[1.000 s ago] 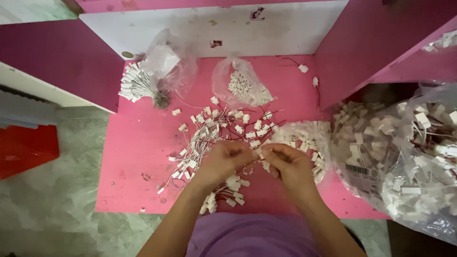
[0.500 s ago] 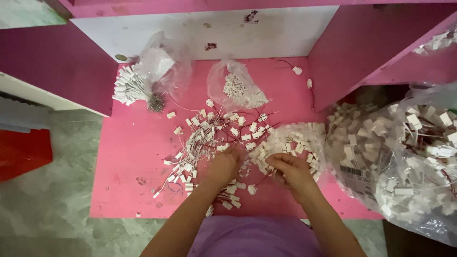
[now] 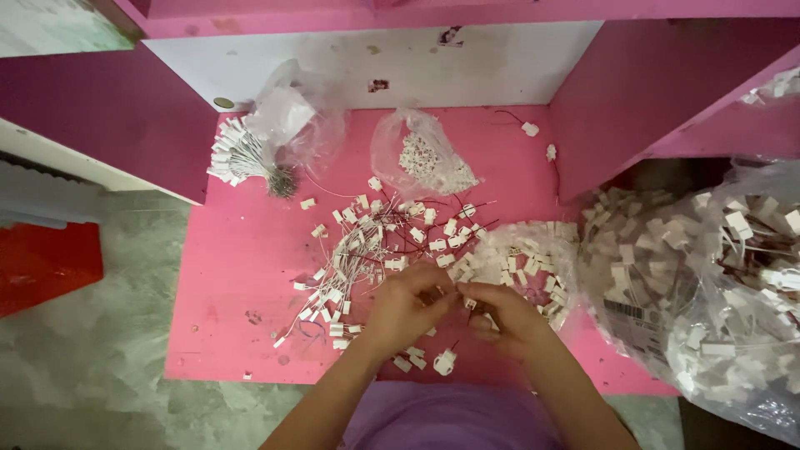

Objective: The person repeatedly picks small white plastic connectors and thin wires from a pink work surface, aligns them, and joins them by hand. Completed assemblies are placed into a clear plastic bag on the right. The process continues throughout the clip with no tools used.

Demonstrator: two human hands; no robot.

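I have both hands meeting low on the pink surface [image 3: 250, 275], at about six o'clock in my view. My left hand [image 3: 406, 304] is curled nearly closed, fingertips pinched on a small white connector piece [image 3: 436, 293] that my right hand [image 3: 507, 315] also nips from the three o'clock side, its fingers bent in tight; the piece is mostly hidden between them. At eleven o'clock from my hands lies a loose heap of wired connectors [image 3: 367, 250], and at two o'clock an open clear bag of white housings [image 3: 525, 262]. Farther off at three o'clock bulges a large bag [image 3: 708, 292] full of similar parts. These pieces look featherlight, rigid plastic with thin limp wires that tangle easily, so I judge it best to grip the plastic body, not the wire.
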